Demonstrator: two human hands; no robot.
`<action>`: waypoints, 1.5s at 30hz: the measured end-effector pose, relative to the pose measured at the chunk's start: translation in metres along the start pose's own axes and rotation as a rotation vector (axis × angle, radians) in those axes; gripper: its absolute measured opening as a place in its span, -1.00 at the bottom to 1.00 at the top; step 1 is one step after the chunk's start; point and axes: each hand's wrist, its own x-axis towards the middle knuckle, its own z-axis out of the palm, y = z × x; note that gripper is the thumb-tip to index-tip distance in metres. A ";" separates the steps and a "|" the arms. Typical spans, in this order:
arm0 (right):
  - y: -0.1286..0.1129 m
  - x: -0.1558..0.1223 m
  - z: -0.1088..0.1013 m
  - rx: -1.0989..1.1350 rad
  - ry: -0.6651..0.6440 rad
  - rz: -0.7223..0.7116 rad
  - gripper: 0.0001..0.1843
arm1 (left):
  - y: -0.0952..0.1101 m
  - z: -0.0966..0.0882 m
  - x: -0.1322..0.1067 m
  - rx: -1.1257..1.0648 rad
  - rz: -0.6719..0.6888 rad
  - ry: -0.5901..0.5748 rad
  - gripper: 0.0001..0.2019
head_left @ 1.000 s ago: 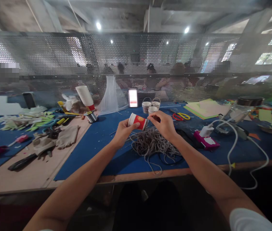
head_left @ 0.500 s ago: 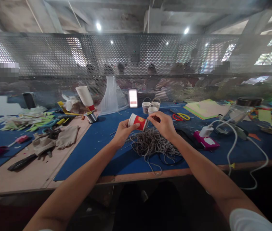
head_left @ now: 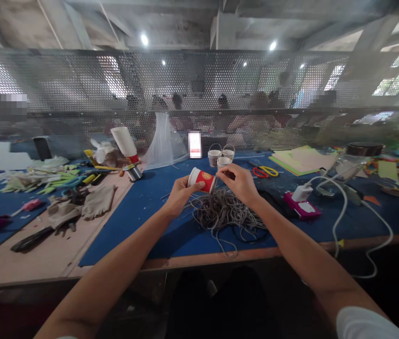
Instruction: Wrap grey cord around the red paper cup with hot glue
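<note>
My left hand point(head_left: 181, 193) is closed around a red and white paper cup point(head_left: 206, 179), tipped on its side with its mouth toward the left. At the cup's base, my right hand point(head_left: 236, 181) makes a pinch; whatever lies between its fingertips is too small to make out. A tangled heap of grey cord point(head_left: 223, 212) lies on the blue mat point(head_left: 125, 230) under both hands. Just behind the right hand stand several small white cups with looped handles point(head_left: 215, 157).
Red and yellow scissors point(head_left: 265, 171) and coloured paper sheets point(head_left: 301, 160) lie to the right, near a purple box with a white plug point(head_left: 301, 205) and cable. At left are stacked paper cups point(head_left: 123, 140), a wire spool point(head_left: 134, 173) and gloves point(head_left: 98, 202). A perforated screen point(head_left: 199, 80) stands behind.
Both hands and the cup stay almost exactly where they were. At the far right edge, another person's arm has come slightly further into view.
</note>
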 end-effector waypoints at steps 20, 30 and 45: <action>0.007 0.002 0.000 0.065 -0.021 0.057 -0.81 | 0.005 0.001 -0.002 -0.053 -0.026 -0.032 -0.74; 0.012 0.002 0.004 0.136 -0.050 0.108 -0.76 | 0.012 0.004 -0.004 -0.134 -0.074 -0.034 -0.72; 0.012 0.001 0.008 0.449 -0.173 0.237 -0.73 | 0.008 0.002 0.003 -0.231 -0.050 0.038 -0.70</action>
